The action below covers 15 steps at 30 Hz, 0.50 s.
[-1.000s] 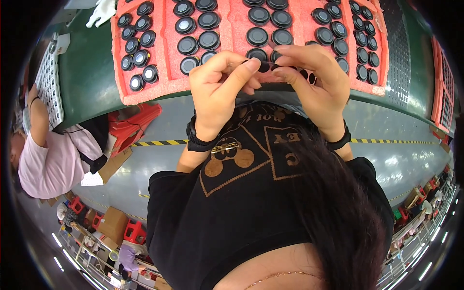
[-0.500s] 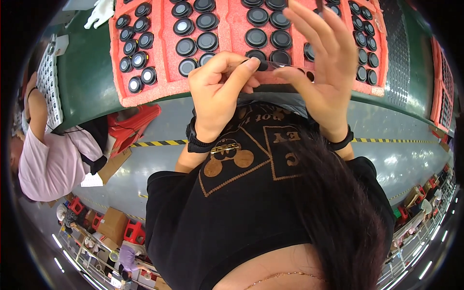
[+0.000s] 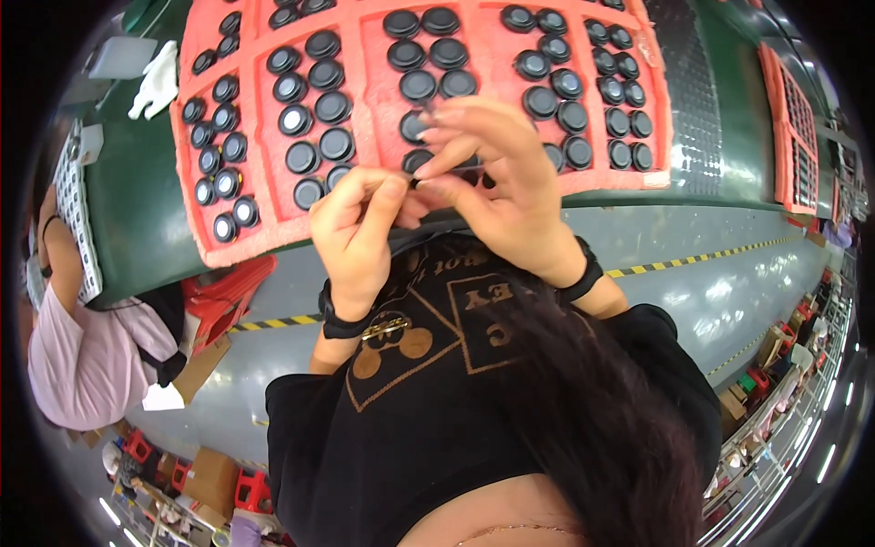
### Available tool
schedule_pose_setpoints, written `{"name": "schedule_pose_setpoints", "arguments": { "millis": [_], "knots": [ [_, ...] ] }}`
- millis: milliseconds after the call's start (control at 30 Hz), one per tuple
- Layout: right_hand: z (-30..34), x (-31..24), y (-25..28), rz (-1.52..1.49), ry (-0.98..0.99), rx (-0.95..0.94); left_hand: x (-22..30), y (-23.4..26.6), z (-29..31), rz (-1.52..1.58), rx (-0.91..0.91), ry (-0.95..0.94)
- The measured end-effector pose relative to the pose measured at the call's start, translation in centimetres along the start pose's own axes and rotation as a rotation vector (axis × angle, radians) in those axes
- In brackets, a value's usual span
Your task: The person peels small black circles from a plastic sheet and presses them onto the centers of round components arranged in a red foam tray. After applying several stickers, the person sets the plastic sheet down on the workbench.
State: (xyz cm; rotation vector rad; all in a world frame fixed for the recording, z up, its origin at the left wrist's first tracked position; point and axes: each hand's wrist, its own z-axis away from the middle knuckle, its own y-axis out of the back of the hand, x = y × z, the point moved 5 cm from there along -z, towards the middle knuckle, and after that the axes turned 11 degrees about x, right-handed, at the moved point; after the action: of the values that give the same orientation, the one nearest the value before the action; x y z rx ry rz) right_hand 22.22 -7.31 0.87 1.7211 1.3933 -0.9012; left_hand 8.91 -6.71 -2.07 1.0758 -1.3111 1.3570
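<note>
My left hand [image 3: 354, 230] is closed, thumb against the curled fingers, just above the near edge of a pink foam tray [image 3: 365, 137]. My right hand [image 3: 506, 187] meets it from the right, thumb and forefinger brought together, the other fingers raised. At the meeting fingertips a tiny dark bit [image 3: 415, 182] shows; the fingers hide most of it and its kind cannot be made out. A faint clear edge shows by the right fingers. Rows of round black disc-shaped parts [image 3: 447, 52] lie in the tray's compartments, some with pale centres [image 3: 294, 120].
The tray rests on a green table [image 3: 128, 223]. At its left lie a white glove [image 3: 155, 80] and a white gridded tray [image 3: 73, 210], beside a person in pink [image 3: 91, 365]. Red stools [image 3: 228, 296] stand below. Another pink tray [image 3: 793, 137] is at far right.
My right hand, raised and spread before, has come down and left to my left hand's fingertips, its thumb and forefinger closing. The view has shifted, so the tray appears lower and turned.
</note>
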Motion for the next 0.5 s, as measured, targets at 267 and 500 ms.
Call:
{"name": "schedule_pose_setpoints", "arguments": {
  "millis": [267,500],
  "knots": [
    [-0.7,-0.8,1.5,-0.276,0.034,0.005,0.1,0.0,-0.4,-0.009,-0.021,-0.041],
    [-0.7,1.0,14.3,-0.243,-0.286,0.615,0.1,-0.3,-0.2,-0.071,-0.058,-0.021]
  ]
}}
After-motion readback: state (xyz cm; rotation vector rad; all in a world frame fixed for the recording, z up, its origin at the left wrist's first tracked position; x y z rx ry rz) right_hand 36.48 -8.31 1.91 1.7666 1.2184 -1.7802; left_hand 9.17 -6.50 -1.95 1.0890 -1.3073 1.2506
